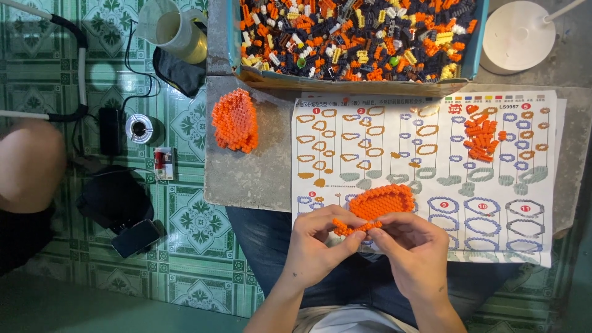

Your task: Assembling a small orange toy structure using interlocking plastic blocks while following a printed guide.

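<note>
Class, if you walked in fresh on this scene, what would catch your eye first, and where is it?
The box of mixed small bricks at the top, mostly orange and dark. Then the left hand and right hand pinching an orange brick strip over the instruction sheet, beside an orange oval piece.

1. A home is shown, with a hobby corner set up close to the floor.
2. The floor [197, 222] is laid with green patterned tiles, as found in a dwelling.
3. A low concrete tabletop [246, 179] is covered by a printed instruction sheet [431, 154] and a box [357, 77] filled with small toy bricks.
4. Household items are scattered on the floor: a phone [135, 237], a black bag [114, 197], a plastic jug [172, 28].
</note>
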